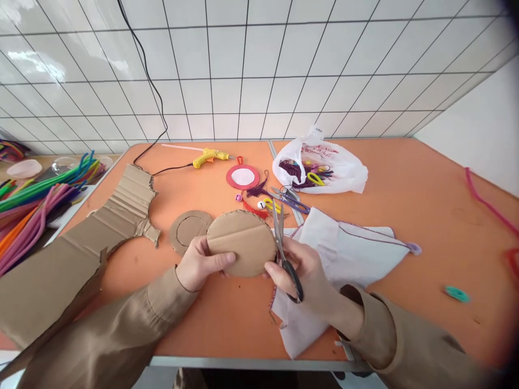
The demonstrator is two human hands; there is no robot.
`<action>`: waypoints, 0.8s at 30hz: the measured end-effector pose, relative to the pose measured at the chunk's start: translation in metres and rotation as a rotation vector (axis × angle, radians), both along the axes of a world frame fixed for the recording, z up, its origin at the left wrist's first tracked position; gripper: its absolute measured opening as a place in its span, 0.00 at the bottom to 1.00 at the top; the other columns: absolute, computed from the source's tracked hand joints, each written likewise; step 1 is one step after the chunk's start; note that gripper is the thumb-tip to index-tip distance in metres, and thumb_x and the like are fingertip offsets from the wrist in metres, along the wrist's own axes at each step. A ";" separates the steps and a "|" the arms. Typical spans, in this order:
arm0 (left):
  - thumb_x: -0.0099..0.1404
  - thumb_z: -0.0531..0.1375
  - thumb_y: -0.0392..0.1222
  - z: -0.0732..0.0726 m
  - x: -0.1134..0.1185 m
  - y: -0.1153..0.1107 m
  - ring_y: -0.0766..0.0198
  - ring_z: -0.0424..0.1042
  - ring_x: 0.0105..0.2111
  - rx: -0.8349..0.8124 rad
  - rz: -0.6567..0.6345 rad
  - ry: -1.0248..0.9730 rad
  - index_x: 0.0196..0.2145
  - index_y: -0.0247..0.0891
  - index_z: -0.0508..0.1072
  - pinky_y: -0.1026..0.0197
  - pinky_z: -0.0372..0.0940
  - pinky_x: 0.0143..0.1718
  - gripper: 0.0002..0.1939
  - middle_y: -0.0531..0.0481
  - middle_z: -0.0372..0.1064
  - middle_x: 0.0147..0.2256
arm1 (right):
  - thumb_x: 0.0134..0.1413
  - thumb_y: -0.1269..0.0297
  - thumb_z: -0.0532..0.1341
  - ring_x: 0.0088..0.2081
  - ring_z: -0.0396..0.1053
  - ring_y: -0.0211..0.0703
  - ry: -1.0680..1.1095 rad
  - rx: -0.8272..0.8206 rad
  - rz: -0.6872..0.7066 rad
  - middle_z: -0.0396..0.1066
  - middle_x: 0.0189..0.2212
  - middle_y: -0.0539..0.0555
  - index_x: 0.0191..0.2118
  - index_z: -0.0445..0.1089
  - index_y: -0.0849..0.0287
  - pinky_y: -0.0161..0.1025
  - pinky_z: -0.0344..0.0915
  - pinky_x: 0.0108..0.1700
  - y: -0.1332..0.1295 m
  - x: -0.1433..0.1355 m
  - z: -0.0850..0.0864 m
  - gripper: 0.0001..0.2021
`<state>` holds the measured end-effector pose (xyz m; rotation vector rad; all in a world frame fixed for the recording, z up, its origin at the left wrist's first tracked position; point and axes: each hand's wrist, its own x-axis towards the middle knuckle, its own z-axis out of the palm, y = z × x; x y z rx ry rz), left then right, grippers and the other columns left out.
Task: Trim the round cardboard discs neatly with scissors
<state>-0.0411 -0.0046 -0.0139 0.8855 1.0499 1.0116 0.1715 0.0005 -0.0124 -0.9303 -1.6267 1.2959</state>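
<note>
Tiled wall point(227, 59) along the back; orange table point(227, 324) in front of it, taking up most of the lower view.

Torn cardboard sheet point(52, 275): left side of table, ragged edge toward the middle. White cloth point(360, 248) with dark stitched edging: right of centre, partly behind the right hand. Bundle of coloured fuzzy stems point(36, 210): far left. White plastic bag point(344, 175): far side, mouth open, dark threads visible inside.

Plain cardboard disc point(243, 243): between the two hands, tilted up toward the viewer, faint crease across it. Right hand point(304, 270): closed around the black handles of the scissors point(279, 232); blades point up, slightly parted, at the disc's right edge. Thumb tip lies at the lower right rim; cannot tell whether it presses there. Left hand point(205, 265): narrow pinch on the disc's lower left, thumb flat on the near face, other fingers mostly hidden behind.

Marked cardboard disc point(178, 232), bearing an inner circle: on the table, partly behind the plain one. Yellow glue gun point(211, 156): on its side, nozzle toward a red-rimmed round piece point(230, 178). Red tassel point(257, 211): below that piece. Teal coil point(457, 294): alone at right. Small pink bell point(239, 198): just below the red rim.
</note>
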 end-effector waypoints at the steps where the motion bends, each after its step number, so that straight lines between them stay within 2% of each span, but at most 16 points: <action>1: 0.43 0.76 0.50 -0.002 0.000 -0.001 0.68 0.67 0.17 -0.008 0.005 -0.008 0.26 0.32 0.79 0.66 0.65 0.17 0.20 0.50 0.72 0.19 | 0.52 0.62 0.62 0.23 0.59 0.42 -0.005 0.028 0.002 0.60 0.22 0.48 0.28 0.61 0.53 0.41 0.61 0.25 0.000 0.000 0.000 0.08; 3: 0.43 0.76 0.52 -0.006 0.000 -0.002 0.69 0.65 0.16 -0.007 -0.005 -0.038 0.25 0.32 0.79 0.66 0.62 0.16 0.20 0.51 0.71 0.18 | 0.52 0.61 0.62 0.23 0.59 0.42 -0.002 0.085 0.007 0.61 0.22 0.49 0.30 0.62 0.52 0.41 0.59 0.23 0.000 0.000 0.001 0.06; 5: 0.44 0.76 0.53 -0.008 0.001 -0.003 0.69 0.65 0.15 -0.012 -0.034 -0.061 0.26 0.33 0.80 0.67 0.61 0.15 0.20 0.51 0.71 0.18 | 0.53 0.61 0.61 0.22 0.59 0.42 -0.002 0.075 0.028 0.63 0.22 0.49 0.32 0.65 0.52 0.41 0.59 0.23 0.000 -0.001 0.001 0.04; 7: 0.44 0.76 0.53 -0.007 0.003 -0.005 0.70 0.64 0.15 -0.001 -0.024 -0.075 0.25 0.33 0.79 0.68 0.59 0.15 0.20 0.52 0.70 0.17 | 0.52 0.62 0.61 0.22 0.61 0.42 0.023 0.066 0.012 0.63 0.21 0.49 0.30 0.64 0.52 0.40 0.59 0.22 0.000 -0.003 0.003 0.04; 13: 0.45 0.76 0.50 0.006 0.011 -0.011 0.71 0.63 0.16 0.059 0.061 -0.088 0.27 0.33 0.79 0.68 0.57 0.15 0.19 0.52 0.72 0.20 | 0.46 0.65 0.63 0.20 0.65 0.39 0.121 -0.047 0.048 0.66 0.20 0.47 0.27 0.63 0.54 0.36 0.62 0.22 -0.002 -0.008 0.014 0.06; 16: 0.42 0.76 0.46 0.010 0.008 -0.004 0.70 0.65 0.17 0.106 0.157 -0.088 0.28 0.33 0.79 0.68 0.56 0.13 0.18 0.52 0.73 0.22 | 0.47 0.66 0.62 0.22 0.68 0.38 0.107 -0.101 0.043 0.69 0.19 0.46 0.27 0.63 0.55 0.37 0.67 0.27 -0.003 -0.009 0.016 0.05; 19: 0.42 0.75 0.44 0.012 -0.001 0.005 0.70 0.65 0.17 0.149 0.271 -0.108 0.28 0.35 0.77 0.69 0.55 0.11 0.17 0.54 0.71 0.21 | 0.48 0.66 0.61 0.22 0.69 0.38 0.112 -0.149 0.019 0.70 0.19 0.44 0.33 0.67 0.56 0.38 0.68 0.30 -0.004 -0.010 0.015 0.04; 24: 0.42 0.74 0.44 0.014 -0.007 0.011 0.71 0.63 0.15 0.170 0.268 -0.136 0.27 0.35 0.75 0.69 0.56 0.11 0.16 0.55 0.69 0.19 | 0.50 0.63 0.63 0.22 0.70 0.38 0.139 -0.141 0.028 0.71 0.20 0.44 0.38 0.68 0.56 0.39 0.68 0.30 -0.005 -0.012 0.012 0.08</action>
